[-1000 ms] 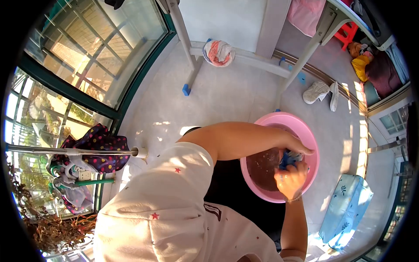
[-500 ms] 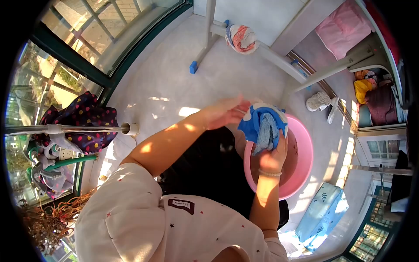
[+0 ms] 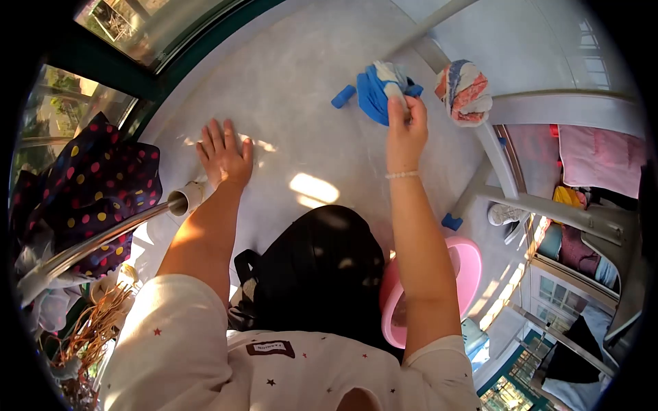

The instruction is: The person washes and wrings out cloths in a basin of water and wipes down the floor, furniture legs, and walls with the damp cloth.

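Note:
My right hand (image 3: 407,137) grips a bundled blue and white cloth (image 3: 372,94) between thumb and fingers, out at arm's length close to the foot of a white rack. Whether the cloth rests on the floor or hangs just above it, I cannot tell. My left hand (image 3: 226,156) lies flat with fingers spread on the pale floor (image 3: 295,103). Just right of the held cloth is a rolled red, white and blue cloth (image 3: 464,94) by the rack bar. A pink basin (image 3: 468,274) stands beside my knee, partly hidden by my right forearm.
White rack legs (image 3: 507,161) with blue end caps cross the right side. A metal pole (image 3: 103,236) and polka-dot fabric (image 3: 89,185) are at the left, near the window frame. Shoes (image 3: 504,214) and a cabinet holding folded textiles (image 3: 596,152) are at the right.
My right hand has carried the cloth from over the basin forward to the rack. My left hand has moved away from the cloth and down onto the floor. The view has shifted.

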Tool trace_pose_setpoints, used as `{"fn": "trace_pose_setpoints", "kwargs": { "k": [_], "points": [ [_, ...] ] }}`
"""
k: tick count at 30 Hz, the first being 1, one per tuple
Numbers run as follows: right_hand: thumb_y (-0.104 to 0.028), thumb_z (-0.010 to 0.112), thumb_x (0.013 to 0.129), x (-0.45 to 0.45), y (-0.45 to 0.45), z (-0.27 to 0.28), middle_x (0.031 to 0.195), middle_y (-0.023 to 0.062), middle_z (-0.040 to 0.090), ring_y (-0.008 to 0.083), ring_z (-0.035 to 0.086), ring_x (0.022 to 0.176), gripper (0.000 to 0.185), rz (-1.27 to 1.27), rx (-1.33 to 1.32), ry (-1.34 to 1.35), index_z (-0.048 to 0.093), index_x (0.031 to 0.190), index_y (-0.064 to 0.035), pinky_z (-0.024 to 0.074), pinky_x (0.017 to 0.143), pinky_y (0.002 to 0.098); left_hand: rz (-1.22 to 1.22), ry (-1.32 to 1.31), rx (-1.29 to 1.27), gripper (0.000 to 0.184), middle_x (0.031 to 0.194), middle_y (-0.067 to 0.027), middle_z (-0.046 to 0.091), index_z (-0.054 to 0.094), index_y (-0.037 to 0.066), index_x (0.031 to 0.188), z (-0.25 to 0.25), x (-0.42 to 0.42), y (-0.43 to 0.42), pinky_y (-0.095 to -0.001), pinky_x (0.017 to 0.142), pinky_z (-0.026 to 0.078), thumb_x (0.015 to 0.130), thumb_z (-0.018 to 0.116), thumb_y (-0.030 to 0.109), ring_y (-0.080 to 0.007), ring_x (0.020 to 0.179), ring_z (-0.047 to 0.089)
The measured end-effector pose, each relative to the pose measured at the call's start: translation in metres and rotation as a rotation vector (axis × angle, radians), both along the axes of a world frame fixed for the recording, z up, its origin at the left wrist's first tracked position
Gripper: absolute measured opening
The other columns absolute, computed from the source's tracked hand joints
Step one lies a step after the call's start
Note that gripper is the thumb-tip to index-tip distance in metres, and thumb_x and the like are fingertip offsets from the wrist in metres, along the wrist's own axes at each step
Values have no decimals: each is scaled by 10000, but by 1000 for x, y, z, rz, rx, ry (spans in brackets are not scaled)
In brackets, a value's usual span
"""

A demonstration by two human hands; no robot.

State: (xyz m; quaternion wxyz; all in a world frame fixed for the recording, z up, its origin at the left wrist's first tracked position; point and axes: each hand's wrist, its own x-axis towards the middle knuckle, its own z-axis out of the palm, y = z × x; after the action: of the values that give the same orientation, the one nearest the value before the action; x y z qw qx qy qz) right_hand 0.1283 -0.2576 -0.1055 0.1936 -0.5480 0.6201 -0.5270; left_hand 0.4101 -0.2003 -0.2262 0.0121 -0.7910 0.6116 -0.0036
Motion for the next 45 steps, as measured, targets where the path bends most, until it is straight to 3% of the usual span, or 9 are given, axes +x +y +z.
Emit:
{"fn": "trace_pose_setpoints", "kwargs": {
  "k": [2, 8, 11, 15, 24, 29, 34, 40, 45],
  "points": [
    [-281, 638, 846, 8, -53, -44, 1200, 184, 473, 284, 542, 1007, 305, 36, -72, 387, 602, 1071, -78, 457, 813, 349, 8, 5, 20, 612, 1514, -95, 170, 255, 157, 1440, 2, -1, -3, -466, 1128, 83, 923, 314, 479, -277, 1400, 122],
    [-281, 656, 796, 44, -110, -80, 1322, 184, 364, 329, 577, 929, 347, -197, 434, 756, 600, 1107, -138, 492, 762, 394, -7, 30, 7, 620, 1494, -131, 209, 292, 137, 1423, 2, 2, -8, -475, 1118, 117, 897, 401, 446, -306, 1389, 155],
    [-308, 678, 770, 45, -103, -58, 1258, 184, 474, 325, 607, 839, 358, -219, 504, 570, 609, 1052, -98, 492, 737, 396, -14, 55, -3, 624, 1492, -136, 216, 302, 129, 1418, -2, 4, -9, -481, 1114, 121, 890, 409, 444, -312, 1388, 158],
    [-241, 666, 765, 33, -74, -71, 772, 59, 617, 251, 616, 802, 255, -103, 387, 429, 599, 962, -94, 476, 677, 362, -14, 63, -8, 624, 1495, -133, 211, 297, 134, 1423, 0, 3, -8, -483, 1111, 127, 892, 404, 445, -312, 1388, 160],
    [-175, 708, 755, -12, -26, 11, 896, 37, 642, 108, 591, 748, 350, 60, 758, -560, 619, 1059, -27, 475, 647, 241, -31, 67, -60, 624, 1477, -148, 250, 345, 132, 1399, -2, 4, -9, -497, 1105, 150, 866, 443, 442, -331, 1373, 202],
    [-321, 704, 773, -20, -60, -29, 1152, 195, 532, 243, 534, 1063, 580, -63, 312, 20, 512, 1247, -47, 467, 813, 360, -40, 57, -60, 632, 1483, -144, 238, 331, 136, 1406, -2, 3, -9, -495, 1104, 150, 870, 442, 452, -325, 1378, 190],
    [-296, 701, 756, 49, -101, -73, 1196, 170, 403, 372, 464, 1019, 454, -411, 410, 723, 555, 1157, -142, 454, 827, 429, -53, 41, -126, 633, 1481, -143, 242, 319, 138, 1409, -7, 2, -6, -494, 1103, 152, 876, 440, 459, -326, 1376, 194],
    [-202, 705, 730, 47, -43, -50, 1166, 174, 417, 392, 447, 1000, 261, 26, 253, 816, 653, 983, -167, 441, 812, 463, -58, 42, -122, 625, 1480, -141, 245, 319, 135, 1407, -6, 2, -8, -495, 1103, 154, 880, 441, 448, -327, 1375, 197],
    [-156, 706, 684, 57, -33, -54, 1267, 207, 371, 439, 425, 1011, 275, 53, 75, 810, 638, 950, -168, 427, 802, 509, -69, 38, -144, 624, 1481, -142, 243, 319, 135, 1407, -7, 3, -9, -496, 1102, 158, 881, 438, 448, -327, 1374, 201]
  ]
}}
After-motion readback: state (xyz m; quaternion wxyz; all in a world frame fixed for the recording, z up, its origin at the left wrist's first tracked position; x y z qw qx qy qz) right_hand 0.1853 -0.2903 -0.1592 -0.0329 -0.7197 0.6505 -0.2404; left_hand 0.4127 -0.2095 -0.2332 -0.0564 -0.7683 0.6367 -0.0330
